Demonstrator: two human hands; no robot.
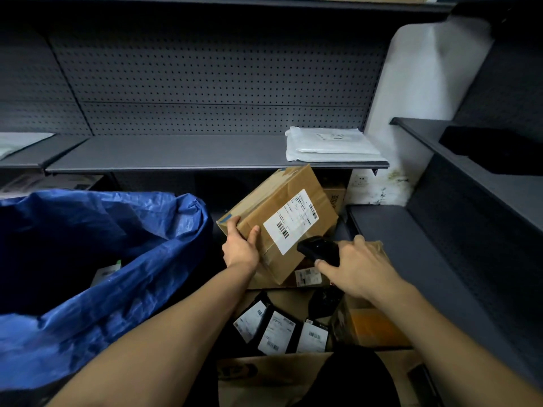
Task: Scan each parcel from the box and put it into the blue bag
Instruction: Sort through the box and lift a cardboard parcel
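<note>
My left hand (239, 246) grips the lower left corner of a brown cardboard parcel (279, 198) and holds it tilted above the box, its white barcode label (291, 221) facing me. My right hand (357, 268) holds a black barcode scanner (318, 249) just below the label's lower edge, aimed at it. The open cardboard box (264, 374) lies below my arms with several black parcels (277, 331) bearing white labels and an orange-brown parcel (373, 327). The blue bag (117, 248) gapes open at the left, with a small parcel (107, 273) showing inside.
A dark metal shelf (182, 152) with a pegboard back runs across at chest height. White plastic mailers (332, 143) lie on its right end. More dark shelves (476, 186) stand along the right side. Another carton (335, 198) sits behind the held parcel.
</note>
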